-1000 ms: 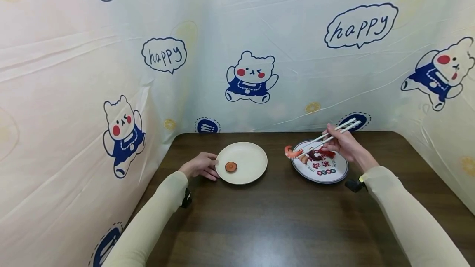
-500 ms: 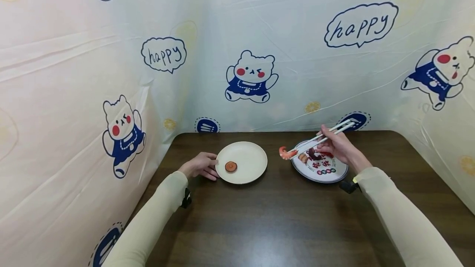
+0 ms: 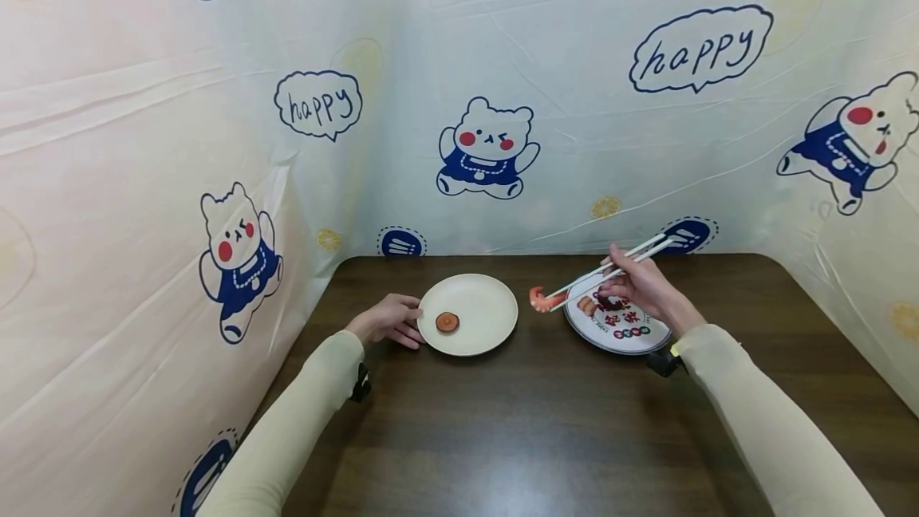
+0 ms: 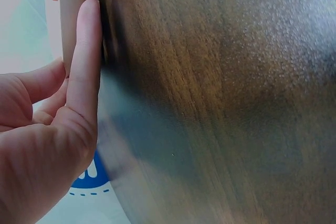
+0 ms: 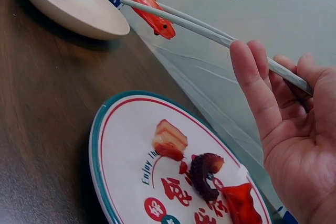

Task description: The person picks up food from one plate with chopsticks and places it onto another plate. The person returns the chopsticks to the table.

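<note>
My left hand point(image 3: 393, 320) pinches the left rim of a cream plate point(image 3: 484, 313), its thumb at the edge and a finger along the underside in the left wrist view. On that plate lies a small brown mushroom-like piece point(image 3: 447, 322). My right hand point(image 3: 642, 286) holds a pair of white chopsticks point(image 3: 610, 271), their tips pinching an orange-red shrimp point(image 3: 543, 301). The shrimp point(image 5: 142, 6) hangs in the air between the two plates, apart from both. Under the right hand stands a printed plate point(image 3: 623, 341) with a teal-edged rim.
In the right wrist view, the printed plate bears a pale brown chunk point(image 5: 170, 139), a dark curled tentacle-like piece point(image 5: 200, 177) and a glossy red piece point(image 5: 242, 204). The dark wooden table point(image 3: 502, 421) meets a patterned cloth wall point(image 3: 567, 142) at the back.
My right hand has moved left, carrying the shrimp in the chopsticks from the printed plate's left edge toward the cream plate. The left hand and both plates have stayed put.
</note>
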A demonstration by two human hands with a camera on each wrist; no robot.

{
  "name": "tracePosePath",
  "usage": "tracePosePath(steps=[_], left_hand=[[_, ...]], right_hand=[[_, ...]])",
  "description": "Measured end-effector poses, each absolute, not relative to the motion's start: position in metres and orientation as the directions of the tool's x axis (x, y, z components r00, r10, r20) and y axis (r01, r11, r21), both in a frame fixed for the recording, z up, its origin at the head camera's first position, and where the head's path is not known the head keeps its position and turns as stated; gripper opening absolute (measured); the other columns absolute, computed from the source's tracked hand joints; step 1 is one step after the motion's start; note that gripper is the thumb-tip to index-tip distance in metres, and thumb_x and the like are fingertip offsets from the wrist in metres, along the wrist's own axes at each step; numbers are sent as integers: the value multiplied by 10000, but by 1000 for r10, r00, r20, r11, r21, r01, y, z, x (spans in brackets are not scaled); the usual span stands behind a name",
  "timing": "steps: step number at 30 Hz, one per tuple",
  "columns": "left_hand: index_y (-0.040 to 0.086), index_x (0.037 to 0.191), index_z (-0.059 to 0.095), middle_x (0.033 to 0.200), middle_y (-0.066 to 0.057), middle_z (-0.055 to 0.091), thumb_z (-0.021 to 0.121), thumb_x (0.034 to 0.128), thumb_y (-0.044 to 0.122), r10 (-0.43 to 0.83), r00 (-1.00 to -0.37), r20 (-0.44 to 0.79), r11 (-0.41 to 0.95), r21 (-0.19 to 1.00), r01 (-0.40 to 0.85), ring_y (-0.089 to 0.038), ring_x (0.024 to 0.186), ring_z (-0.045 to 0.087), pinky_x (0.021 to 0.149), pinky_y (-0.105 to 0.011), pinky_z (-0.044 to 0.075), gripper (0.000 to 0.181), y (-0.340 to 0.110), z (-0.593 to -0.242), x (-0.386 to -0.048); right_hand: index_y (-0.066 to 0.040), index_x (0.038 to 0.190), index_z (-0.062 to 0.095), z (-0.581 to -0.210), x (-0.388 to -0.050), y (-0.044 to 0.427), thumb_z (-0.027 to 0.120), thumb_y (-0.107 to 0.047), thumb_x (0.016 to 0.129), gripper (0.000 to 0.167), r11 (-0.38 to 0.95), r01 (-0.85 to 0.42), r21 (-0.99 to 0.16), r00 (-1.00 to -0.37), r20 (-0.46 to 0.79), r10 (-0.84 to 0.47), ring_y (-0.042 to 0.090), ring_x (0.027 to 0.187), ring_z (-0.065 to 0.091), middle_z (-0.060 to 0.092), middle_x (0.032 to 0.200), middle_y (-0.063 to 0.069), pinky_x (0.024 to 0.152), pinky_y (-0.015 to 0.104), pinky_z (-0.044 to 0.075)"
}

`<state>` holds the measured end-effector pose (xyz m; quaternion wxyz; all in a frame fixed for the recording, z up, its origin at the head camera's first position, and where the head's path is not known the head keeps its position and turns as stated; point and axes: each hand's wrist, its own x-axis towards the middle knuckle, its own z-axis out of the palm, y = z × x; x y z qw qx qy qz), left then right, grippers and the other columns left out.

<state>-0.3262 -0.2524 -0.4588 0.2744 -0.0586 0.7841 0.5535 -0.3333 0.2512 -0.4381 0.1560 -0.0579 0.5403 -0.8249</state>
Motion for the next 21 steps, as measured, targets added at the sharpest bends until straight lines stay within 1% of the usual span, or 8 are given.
tracePosePath(steps=[5,11,18,21], left_hand=[[-16,1566,405,1077,-256,692,507,1124,114,209,-843,-495,384,835,-394,-292,812,763,748,-451,668,472,-252,-459,-326],[-21,1562,407,1065,-254,688,504,1124,106,201,-847,-492,382,836,-395,-289,805,759,750,-454,668,467,-251,-457,-326],[-19,1557,419,1065,-253,690,514,1121,110,201,-845,-496,387,832,-396,-288,803,761,745,-444,668,465,-251,-456,-325],[-16,1561,416,1072,-252,692,515,1121,113,202,-843,-499,389,830,-399,-289,808,762,748,-443,668,469,-251,-457,-325]], right_hand=[[-25,1007,691,-440,-332,244,504,-323,1125,370,-361,181,-915,-946,-61,-320,193,694,745,724,815,121,741,356,665],[-1,1045,669,-443,-335,237,513,-336,1121,378,-357,166,-919,-951,-53,-304,180,676,742,720,816,112,707,341,665],[-36,1019,668,-447,-335,228,511,-344,1120,361,-352,172,-920,-952,-63,-300,167,669,738,716,803,92,710,327,663],[-33,1031,658,-449,-334,224,509,-351,1119,362,-347,176,-921,-952,-69,-300,168,675,739,719,816,99,711,324,662]])
